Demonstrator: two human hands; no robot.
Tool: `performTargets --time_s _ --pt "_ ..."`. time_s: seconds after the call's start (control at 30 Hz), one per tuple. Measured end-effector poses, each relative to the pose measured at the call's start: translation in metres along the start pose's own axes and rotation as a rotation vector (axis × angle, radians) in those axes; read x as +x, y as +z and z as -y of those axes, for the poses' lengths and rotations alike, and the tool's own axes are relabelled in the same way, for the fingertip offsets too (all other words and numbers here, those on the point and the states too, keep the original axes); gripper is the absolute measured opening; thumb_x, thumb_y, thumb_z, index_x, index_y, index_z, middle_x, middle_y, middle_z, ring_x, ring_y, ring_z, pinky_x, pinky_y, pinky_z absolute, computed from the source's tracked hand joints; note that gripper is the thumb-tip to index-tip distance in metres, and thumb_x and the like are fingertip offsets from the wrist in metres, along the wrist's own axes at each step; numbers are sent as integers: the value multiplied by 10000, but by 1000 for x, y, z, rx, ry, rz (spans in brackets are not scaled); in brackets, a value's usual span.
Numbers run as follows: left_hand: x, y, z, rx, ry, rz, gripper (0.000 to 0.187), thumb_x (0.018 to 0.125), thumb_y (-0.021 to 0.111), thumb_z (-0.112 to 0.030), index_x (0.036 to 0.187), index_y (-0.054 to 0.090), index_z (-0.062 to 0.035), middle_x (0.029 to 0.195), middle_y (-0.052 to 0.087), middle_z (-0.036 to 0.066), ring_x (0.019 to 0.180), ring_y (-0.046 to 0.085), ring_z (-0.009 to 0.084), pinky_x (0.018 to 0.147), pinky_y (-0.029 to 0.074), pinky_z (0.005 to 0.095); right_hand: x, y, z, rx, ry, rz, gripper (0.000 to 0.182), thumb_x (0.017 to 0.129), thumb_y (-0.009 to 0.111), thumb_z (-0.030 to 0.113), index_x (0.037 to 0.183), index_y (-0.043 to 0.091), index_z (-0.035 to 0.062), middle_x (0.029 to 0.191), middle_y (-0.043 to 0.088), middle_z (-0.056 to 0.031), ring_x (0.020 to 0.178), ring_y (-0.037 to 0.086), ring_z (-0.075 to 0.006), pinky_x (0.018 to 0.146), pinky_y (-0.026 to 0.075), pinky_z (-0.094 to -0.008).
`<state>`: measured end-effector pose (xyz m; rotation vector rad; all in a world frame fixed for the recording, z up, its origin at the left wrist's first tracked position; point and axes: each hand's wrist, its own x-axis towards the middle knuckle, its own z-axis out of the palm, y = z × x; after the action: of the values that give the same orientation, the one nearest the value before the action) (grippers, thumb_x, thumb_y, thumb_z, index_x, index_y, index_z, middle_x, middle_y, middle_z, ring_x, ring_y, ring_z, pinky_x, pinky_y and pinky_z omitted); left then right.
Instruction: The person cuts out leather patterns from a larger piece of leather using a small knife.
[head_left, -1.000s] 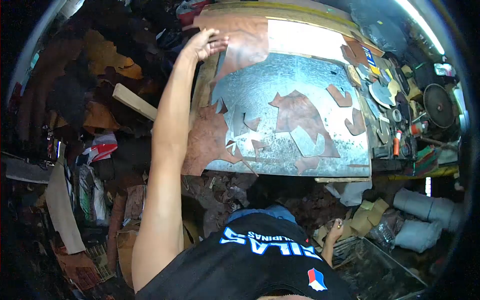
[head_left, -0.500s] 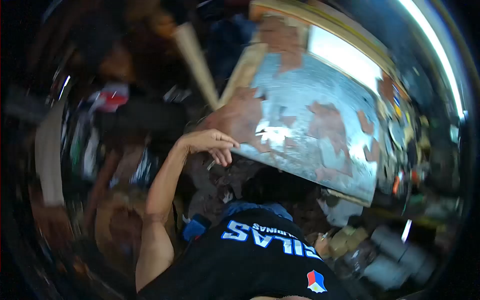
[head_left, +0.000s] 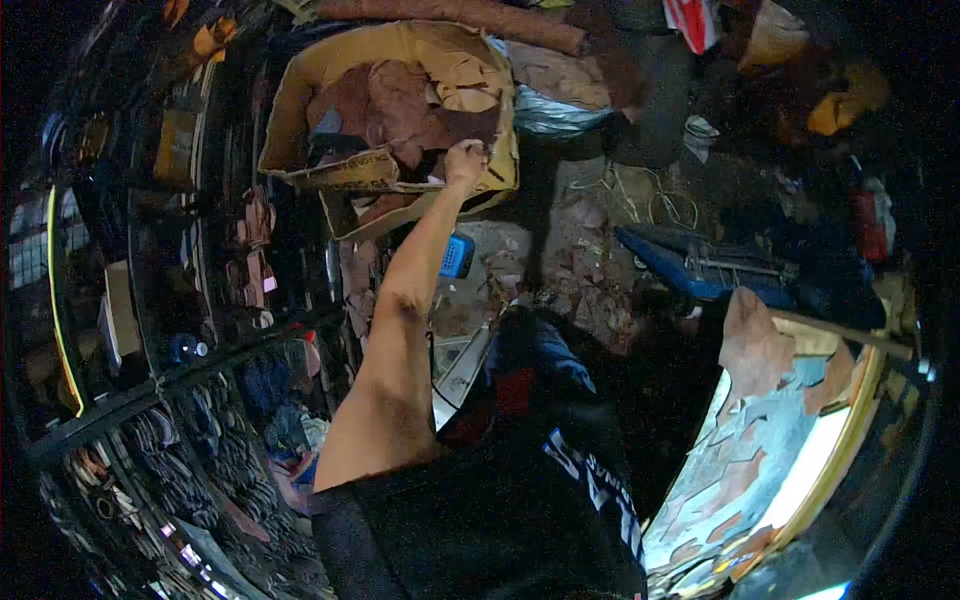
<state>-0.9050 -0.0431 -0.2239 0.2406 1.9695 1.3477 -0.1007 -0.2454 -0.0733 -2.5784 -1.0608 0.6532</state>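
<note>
- Since the earlier frame, my left hand (head_left: 467, 162) has moved from the grey metal-covered tabletop (head_left: 789, 420) to the open brown cardboard box (head_left: 355, 172).
- Hand curled at the near rim; cannot tell whether pinching anything.
- Crumpled brown leather pieces (head_left: 388, 112) lie inside the box.

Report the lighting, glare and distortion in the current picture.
Head view: dim overall, fading to black at the corners; head view: the white panel at lower right is washed out; head view: the yellow strip at left bows, likely lens distortion; head view: left hand by the cardboard box shows, its hold unclear.
</note>
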Motion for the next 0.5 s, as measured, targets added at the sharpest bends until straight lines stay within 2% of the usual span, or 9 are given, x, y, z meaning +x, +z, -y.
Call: performTargets --time_s 0.07,0.1,0.3,0.5 --pt "7 -26 18 -156 135 -198 187 952 553 -128 1051 660 -10 801 660 75 644 646 174 559 551 376 0 5 16 -29 -26 44 329 926 622 249 1107 624 -25 950 660 -158 814 611 -259 763 482 -394" --pt "23 -36 36 -170 125 -203 187 952 553 -128 1051 660 -10 801 660 75 644 646 174 559 551 376 -2 6 25 -42 -36 67 329 926 622 248 1109 624 -26 952 661 -159 817 611 -259 764 482 -393" --pt "70 -93 57 -309 -176 -446 355 906 576 -293 1173 594 -59 1010 567 118 697 635 208 564 530 399 -12 16 55 -116 -70 133 328 927 620 240 1117 624 -27 965 663 -161 832 615 -257 773 484 -389" --pt "91 -99 70 -450 -340 -496 562 860 598 -457 1295 529 -108 1220 474 161 750 625 243 568 509 422 -20 22 69 -168 -80 168 327 927 619 232 1126 623 -29 977 665 -164 846 618 -256 781 487 -385"
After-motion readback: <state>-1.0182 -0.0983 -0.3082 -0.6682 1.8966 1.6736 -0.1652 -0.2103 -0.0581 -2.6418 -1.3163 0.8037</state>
